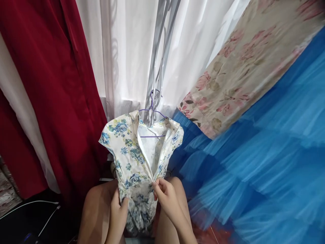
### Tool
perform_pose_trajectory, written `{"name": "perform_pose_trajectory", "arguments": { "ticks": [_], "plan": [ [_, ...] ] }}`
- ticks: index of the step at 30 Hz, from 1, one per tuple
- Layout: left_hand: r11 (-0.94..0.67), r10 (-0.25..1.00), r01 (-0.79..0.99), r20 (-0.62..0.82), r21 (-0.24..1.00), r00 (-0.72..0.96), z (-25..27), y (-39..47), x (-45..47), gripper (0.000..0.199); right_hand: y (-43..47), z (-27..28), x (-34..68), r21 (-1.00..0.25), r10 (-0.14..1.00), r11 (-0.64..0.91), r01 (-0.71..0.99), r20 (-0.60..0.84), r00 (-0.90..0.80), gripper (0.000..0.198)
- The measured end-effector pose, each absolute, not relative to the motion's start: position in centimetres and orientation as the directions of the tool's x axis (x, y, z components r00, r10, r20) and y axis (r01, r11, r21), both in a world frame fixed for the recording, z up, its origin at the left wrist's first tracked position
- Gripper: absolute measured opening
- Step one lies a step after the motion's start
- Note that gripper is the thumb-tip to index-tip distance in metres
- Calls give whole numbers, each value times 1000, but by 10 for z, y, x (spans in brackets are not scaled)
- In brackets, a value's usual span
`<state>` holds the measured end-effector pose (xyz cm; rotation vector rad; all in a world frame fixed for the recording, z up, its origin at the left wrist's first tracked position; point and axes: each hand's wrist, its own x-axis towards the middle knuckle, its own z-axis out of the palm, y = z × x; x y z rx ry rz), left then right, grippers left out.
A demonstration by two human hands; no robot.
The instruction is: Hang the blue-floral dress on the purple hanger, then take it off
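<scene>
Floral dress [128, 152] hung on purple hanger [151, 103], lower part between knees [179, 191]. Cloth looked light, soft, likely limp — probably best gripped at opening's edge and side. Right hand [165, 195] pinched foot of opening; left hand [118, 210] clasped side at waist, thumb in front. Neckline pointed away, skirt near — long axis ran hanger to knees.

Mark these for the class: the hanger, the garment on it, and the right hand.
Hanger [152, 136]: head view, on its purple crossbar.
Garment [135, 166]: head view, on its flowered front.
Right hand [166, 196]: head view, on the back of the hand.
</scene>
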<state>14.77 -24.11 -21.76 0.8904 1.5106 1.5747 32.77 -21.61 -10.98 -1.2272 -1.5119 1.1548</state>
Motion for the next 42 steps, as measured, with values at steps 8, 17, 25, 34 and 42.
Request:
{"name": "perform_pose_trajectory", "arguments": {
  "ticks": [8, 17, 25, 34, 42],
  "plan": [
    [-293, 926, 271, 342, 917, -158, -176, -241, 198, 34, -235, -100, 321, -1000, 987, 0, -15, 2, -160, 50],
    [-328, 927, 372, 372, 868, -51, -174, -230, 196, 19, -214, -100, 313, -997, 994, 8, -73, 16, -110, 46],
    [-357, 928, 663, 333, 658, 169, -145, -232, 187, 21, -111, 34, 307, -949, 958, 268, -167, 281, -57, 31],
    [-464, 884, 609, 378, 643, 274, -128, -210, 181, 21, -103, 53, 299, -914, 937, 335, -228, 348, -21, 30],
    [-692, 644, 506, 756, 514, 114, 25, -129, 154, 34, -119, 47, 307, -915, 912, 385, -124, 397, -100, 26]
  ]
}}
